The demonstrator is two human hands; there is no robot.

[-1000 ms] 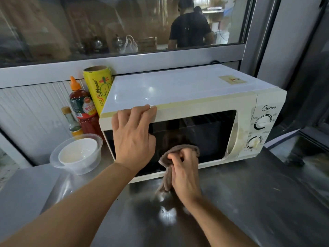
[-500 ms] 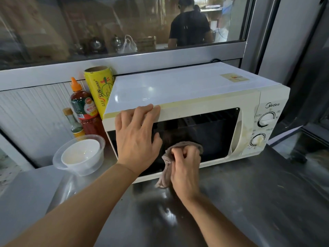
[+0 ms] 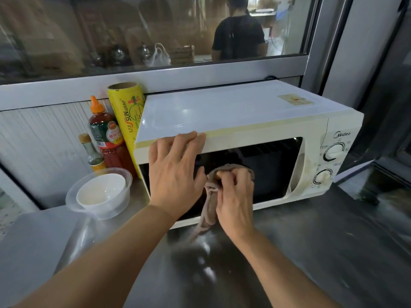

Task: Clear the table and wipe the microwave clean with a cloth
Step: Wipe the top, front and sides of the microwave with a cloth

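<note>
A white microwave with a dark glass door stands on the steel table. My left hand lies flat against the door's upper left, fingertips on the top front edge. My right hand grips a bunched grey-brown cloth and presses it against the lower middle of the door glass. A tail of the cloth hangs down to the table.
Left of the microwave stand a yellow roll of cling wrap, a red sauce bottle and a small glass bottle. A clear plastic bowl holds a white bowl. A person stands behind the window.
My right hand has slid the cloth a little up and left on the door glass, close beside my left hand. My left hand stays on the door.
</note>
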